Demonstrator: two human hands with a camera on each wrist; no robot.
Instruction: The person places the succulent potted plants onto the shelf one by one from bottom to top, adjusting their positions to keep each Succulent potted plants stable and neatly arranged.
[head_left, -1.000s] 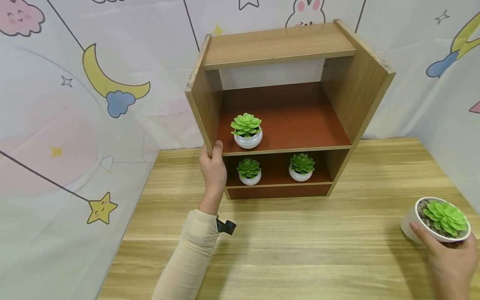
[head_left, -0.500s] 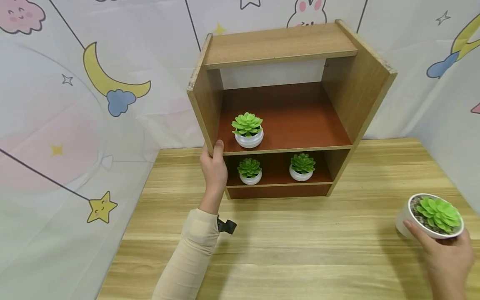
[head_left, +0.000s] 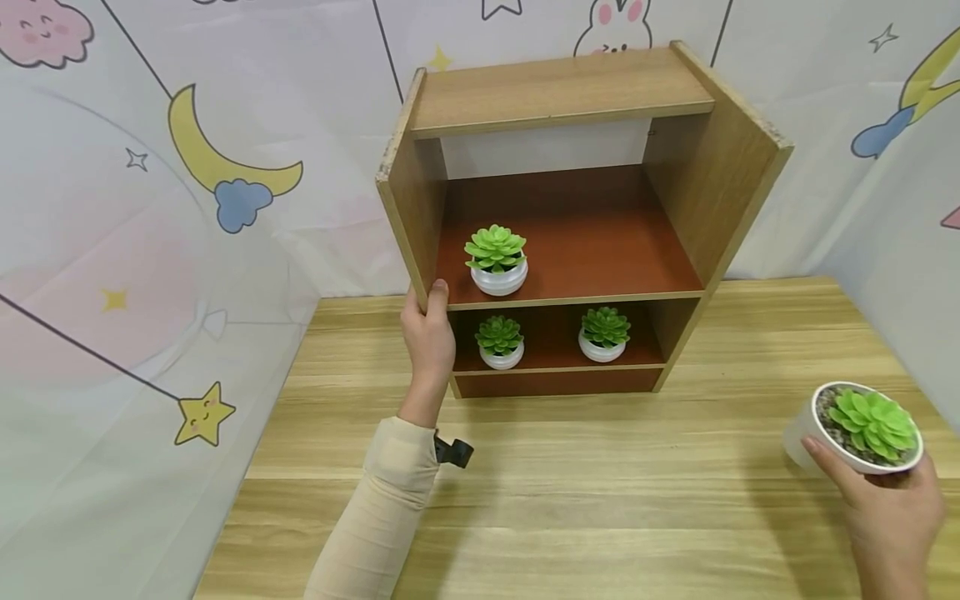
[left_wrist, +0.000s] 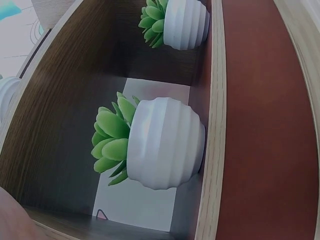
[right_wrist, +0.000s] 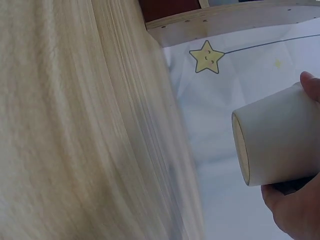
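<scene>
My left hand point(head_left: 430, 342) grips the front edge of the left side panel of a small wooden shelf point(head_left: 547, 92), thumb on the inner side by the middle board. At the far right, my right hand point(head_left: 896, 517) holds a white potted succulent point(head_left: 873, 423) by its pot, tilted with the leaves toward me. In the right wrist view the pot's base point(right_wrist: 241, 147) shows clear above the table. One small succulent in a ribbed white pot point(head_left: 498, 275) sits on the middle board at left. Two more, a left one point(head_left: 501, 354) and a right one point(head_left: 602, 346), stand on the lower board.
The shelf stands on a wood-grain table point(head_left: 600, 500), near the back wall. A white fabric backdrop point(head_left: 330, 167) with cartoon prints surrounds the table at the back and sides. A black strap point(head_left: 453, 453) sits at my left wrist.
My right hand has moved slightly left and up in the head view, carrying the potted succulent. My left hand keeps its grip on the shelf, and the small succulents stay where they were.
</scene>
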